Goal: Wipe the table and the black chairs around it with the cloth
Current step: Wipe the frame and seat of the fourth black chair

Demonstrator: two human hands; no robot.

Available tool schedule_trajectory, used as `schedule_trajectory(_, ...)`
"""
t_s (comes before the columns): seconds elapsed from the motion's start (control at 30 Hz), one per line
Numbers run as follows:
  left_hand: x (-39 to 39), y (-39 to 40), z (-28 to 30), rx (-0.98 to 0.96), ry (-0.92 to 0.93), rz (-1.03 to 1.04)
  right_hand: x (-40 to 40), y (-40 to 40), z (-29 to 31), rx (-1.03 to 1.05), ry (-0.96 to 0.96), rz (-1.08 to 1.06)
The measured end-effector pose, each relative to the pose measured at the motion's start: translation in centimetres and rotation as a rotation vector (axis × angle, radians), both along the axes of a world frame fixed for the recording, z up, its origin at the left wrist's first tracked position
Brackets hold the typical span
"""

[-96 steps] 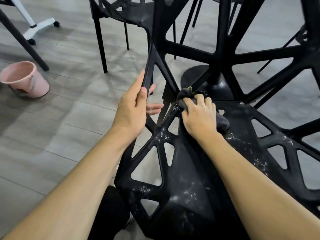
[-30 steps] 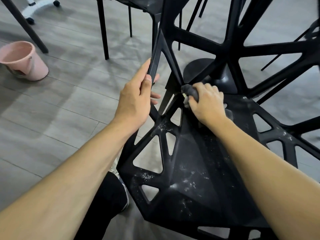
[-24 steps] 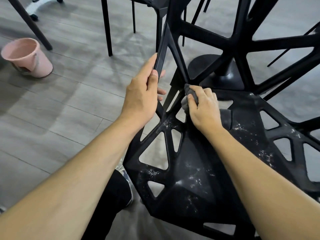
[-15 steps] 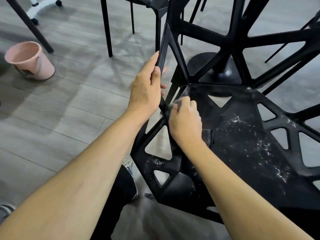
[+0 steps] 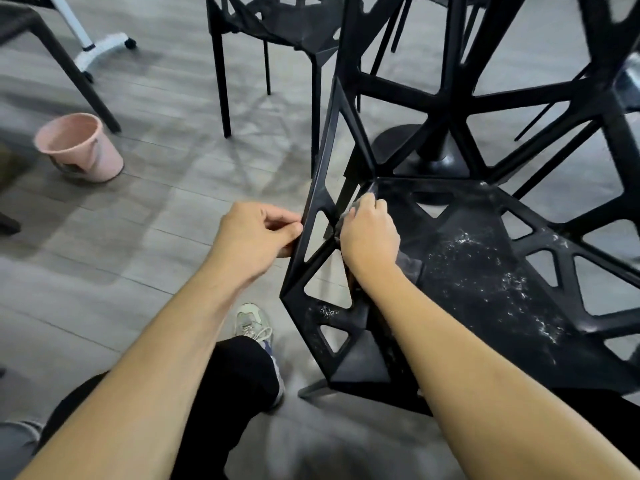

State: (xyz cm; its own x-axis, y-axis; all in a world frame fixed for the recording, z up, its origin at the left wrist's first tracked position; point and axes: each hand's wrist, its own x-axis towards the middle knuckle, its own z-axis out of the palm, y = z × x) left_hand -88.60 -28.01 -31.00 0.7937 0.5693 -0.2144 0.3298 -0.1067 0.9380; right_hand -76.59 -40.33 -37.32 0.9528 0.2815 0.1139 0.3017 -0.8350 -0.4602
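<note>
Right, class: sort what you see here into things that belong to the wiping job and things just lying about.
Part of the job:
- black chair, speckled with white
- cloth under the right hand
- left hand at the chair's edge
- second black chair

Just lying about:
- pink bucket
- white wheeled stand

Grey plank floor (image 5: 145,216) — pink bucket (image 5: 81,147), white wheeled stand (image 5: 100,46) beyond.

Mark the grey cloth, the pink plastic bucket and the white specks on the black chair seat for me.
grey cloth (image 5: 408,268): head view, the corner showing beside the right wrist.
pink plastic bucket (image 5: 100,161): head view, its outer wall.
white specks (image 5: 485,258): head view, the patch on the seat of the black chair.
</note>
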Motion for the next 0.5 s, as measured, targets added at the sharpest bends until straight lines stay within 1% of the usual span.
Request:
schedule_trajectory(0.07, 0.1, 0.2, 0.4, 0.008, 0.01, -0.015, -0.7, -0.2, 0.6, 0.037, 0.038, 0.025)
schedule_trajectory(0.17, 0.6, 0.6, 1.2, -0.007, 0.058, -0.076, -4.8, -1.3, 0.7, 0.124, -0.009, 0.211)
schedule_trajectory(0.23, 0.8, 0.8, 1.6, -0.03, 0.074, -0.061, -7.0, -1.5, 0.8, 0.181, -0.032, 0.315)
schedule_trajectory(0.27, 0.9, 0.8, 1.7, -0.048, 0.07, -0.061, -7.1, -1.5, 1.1, 0.227, -0.015, 0.295)
schedule_trajectory(0.33, 0.9, 1.0, 1.7, -0.089, 0.064, -0.09, -5.4, -1.2, 2.5, 0.412, 0.006, 0.161)
schedule_trajectory(0.4, 0.6, 1.3, 1.3, -0.121, 0.072, -0.136, -2.4, -0.4, 5.0, 0.625, -0.092, 0.047)
schedule_trajectory(0.43, 0.5, 1.4, 1.2, -0.129, 0.073, -0.155, -0.9, 0.5, 6.2, 0.7, -0.144, 0.03)
schedule_trajectory(0.47, 0.5, 1.5, 1.2, -0.136, 0.073, -0.167, 0.6, 1.8, 7.3, 0.724, -0.181, 0.043)
schedule_trajectory(0.5, 0.4, 1.6, 1.2, -0.151, 0.073, -0.167, 1.6, 3.3, 8.1, 0.671, -0.2, 0.083)
